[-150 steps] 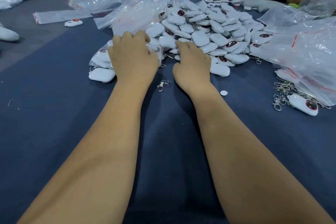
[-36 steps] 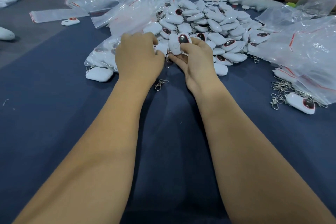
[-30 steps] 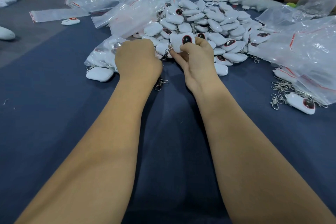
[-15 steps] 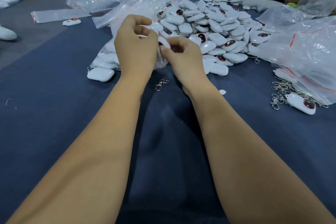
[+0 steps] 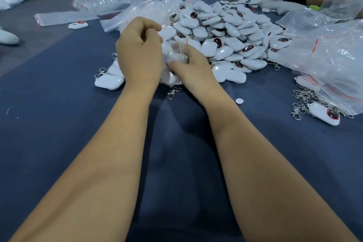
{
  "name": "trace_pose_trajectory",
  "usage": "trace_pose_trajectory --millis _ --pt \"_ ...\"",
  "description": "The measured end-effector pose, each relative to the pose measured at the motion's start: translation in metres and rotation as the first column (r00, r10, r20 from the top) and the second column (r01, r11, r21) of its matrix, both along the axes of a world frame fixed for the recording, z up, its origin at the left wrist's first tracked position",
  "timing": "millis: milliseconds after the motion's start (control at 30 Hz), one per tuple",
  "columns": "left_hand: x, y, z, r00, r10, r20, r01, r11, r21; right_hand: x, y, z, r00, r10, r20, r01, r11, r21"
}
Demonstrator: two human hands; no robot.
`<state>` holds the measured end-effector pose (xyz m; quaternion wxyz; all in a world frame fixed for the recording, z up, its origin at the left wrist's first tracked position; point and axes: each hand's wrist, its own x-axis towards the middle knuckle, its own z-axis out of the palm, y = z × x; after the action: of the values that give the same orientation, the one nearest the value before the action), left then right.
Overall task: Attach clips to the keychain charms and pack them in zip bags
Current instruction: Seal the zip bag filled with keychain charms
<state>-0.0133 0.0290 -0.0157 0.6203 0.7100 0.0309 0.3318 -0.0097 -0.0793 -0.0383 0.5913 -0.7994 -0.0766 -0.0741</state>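
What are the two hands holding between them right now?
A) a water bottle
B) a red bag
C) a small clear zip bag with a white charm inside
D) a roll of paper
C: the left hand and right hand both pinch a clear zip bag with something white inside.

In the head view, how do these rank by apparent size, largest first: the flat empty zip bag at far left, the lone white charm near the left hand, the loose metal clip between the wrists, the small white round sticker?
1. Flat clear zip bag with red strip
2. Lone white rounded charm, though it lies nearer the camera than the bag
3. Loose silver metal clip
4. Small white round sticker, close in size to the clip
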Motion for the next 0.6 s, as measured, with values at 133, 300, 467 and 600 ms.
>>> trace_pose_trajectory --millis 133,300,467,600 --pt "0.006 0.011 -0.009 0.964 0.198 -0.178 -0.109 0.902 0.417 -0.001 -0.003 0.003 0.996 -0.075 0.046 0.071 0.994 0.087" --pt "0.006 0.01 -0.013 0.931 0.237 -0.279 -0.049 0.836 0.546 0.005 -0.01 0.003 0.95 -0.28 0.141 0.261 0.956 0.138" --pt "0.003 0.005 -0.008 0.965 0.144 -0.221 -0.028 0.889 0.458 0.007 -0.022 0.014 0.887 -0.461 0.011 0.403 0.786 0.469" --pt "0.001 -0.001 -0.007 0.977 -0.142 -0.16 0.186 0.932 0.31 0.004 -0.032 0.023 0.891 -0.448 -0.064 0.383 0.67 0.637"
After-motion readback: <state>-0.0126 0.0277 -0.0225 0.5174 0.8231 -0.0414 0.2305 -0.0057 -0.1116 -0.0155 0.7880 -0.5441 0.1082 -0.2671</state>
